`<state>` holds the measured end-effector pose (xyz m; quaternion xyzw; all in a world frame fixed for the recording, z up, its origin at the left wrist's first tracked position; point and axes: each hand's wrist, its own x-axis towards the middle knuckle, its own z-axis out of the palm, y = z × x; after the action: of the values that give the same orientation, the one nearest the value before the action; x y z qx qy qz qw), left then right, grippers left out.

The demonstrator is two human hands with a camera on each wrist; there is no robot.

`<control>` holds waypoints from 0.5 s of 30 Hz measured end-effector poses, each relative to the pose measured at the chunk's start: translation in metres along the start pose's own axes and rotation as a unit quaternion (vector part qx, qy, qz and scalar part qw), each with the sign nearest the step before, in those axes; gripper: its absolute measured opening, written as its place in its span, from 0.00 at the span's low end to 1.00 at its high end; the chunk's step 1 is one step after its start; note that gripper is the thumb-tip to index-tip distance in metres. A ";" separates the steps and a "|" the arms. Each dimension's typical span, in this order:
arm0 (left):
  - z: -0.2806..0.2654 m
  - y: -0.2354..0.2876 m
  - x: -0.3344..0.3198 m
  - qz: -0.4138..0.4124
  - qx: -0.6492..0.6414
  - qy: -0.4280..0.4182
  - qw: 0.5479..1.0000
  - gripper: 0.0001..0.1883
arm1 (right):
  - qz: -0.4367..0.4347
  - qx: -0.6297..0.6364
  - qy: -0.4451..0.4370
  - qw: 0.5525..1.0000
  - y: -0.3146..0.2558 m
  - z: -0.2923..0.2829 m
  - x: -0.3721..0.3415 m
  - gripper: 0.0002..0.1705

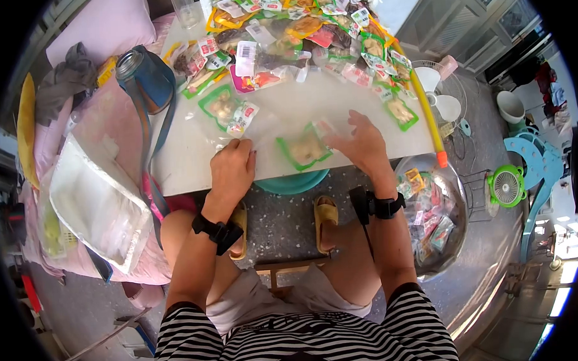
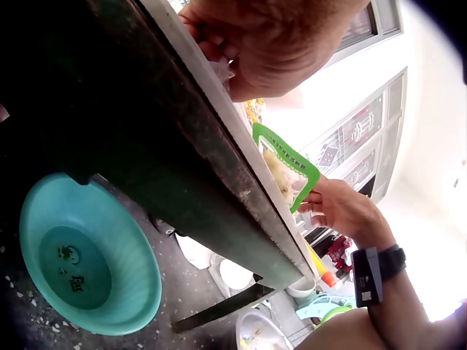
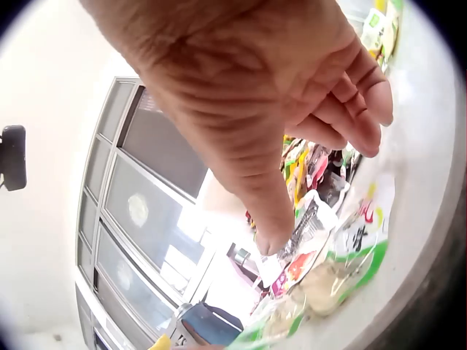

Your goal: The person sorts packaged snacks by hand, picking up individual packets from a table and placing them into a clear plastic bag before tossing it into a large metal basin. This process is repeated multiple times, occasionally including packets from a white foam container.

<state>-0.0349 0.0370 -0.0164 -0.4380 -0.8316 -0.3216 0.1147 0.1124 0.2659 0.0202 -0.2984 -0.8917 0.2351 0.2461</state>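
Observation:
My left hand (image 1: 233, 171) is at the table's front edge, fingers curled, pinching a piece of clear plastic bag (image 2: 222, 73). My right hand (image 1: 363, 143) is over the table to the right, its thumb and fingers spread apart. Just left of its fingertips is a green-edged snack packet (image 1: 306, 149) with pale food inside, blurred in the head view. In the right wrist view this packet (image 3: 328, 284) appears below the thumb, with a gap between them. Another green-edged packet (image 1: 223, 108) lies beyond my left hand.
A heap of mixed snack packets (image 1: 297, 37) covers the table's far side. A yellow tube (image 1: 429, 115) runs along the right edge. A blue flask (image 1: 147, 80) stands at left. A metal basin (image 1: 459, 232) with packets is at right; a teal basin (image 2: 139, 270) sits under the table.

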 end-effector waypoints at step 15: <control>-0.002 0.002 -0.002 0.003 -0.028 0.072 0.997 0.06 | 0.152 0.367 -0.262 0.880 -0.022 -0.010 -0.013 0.11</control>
<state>-0.0324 0.0353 -0.0144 -0.4196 -0.8105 -0.3749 0.1626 0.1188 0.2444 0.0366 -0.2460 -0.7175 0.6493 0.0566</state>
